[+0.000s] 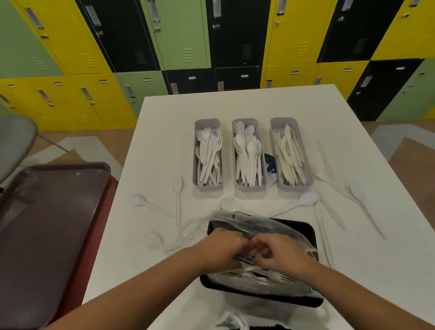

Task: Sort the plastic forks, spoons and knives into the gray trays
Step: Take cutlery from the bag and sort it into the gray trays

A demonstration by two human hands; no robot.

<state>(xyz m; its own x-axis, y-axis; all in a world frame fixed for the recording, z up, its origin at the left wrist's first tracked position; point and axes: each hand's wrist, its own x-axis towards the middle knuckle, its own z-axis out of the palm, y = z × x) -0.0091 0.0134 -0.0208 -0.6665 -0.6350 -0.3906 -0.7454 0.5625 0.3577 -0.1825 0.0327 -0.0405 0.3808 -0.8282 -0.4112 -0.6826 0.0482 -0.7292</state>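
Label (270, 164) between trays (250, 191), unreadable

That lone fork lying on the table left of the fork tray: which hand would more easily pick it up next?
Probably the left hand. The loose fork lies on its side of the table, left of the fork tray. The right hand would have to cross over. Both hands now grip the clear plastic bag.

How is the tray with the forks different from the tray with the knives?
The fork tray stands leftmost of the three trays, while the knife tray stands rightmost. The fork tray holds pronged forks that look bright white; the knife tray holds flat blades that look creamier. The forks lie crisscrossed, the knives more in line. Both trays are gray, long and narrow, and stand side by side on the white table.
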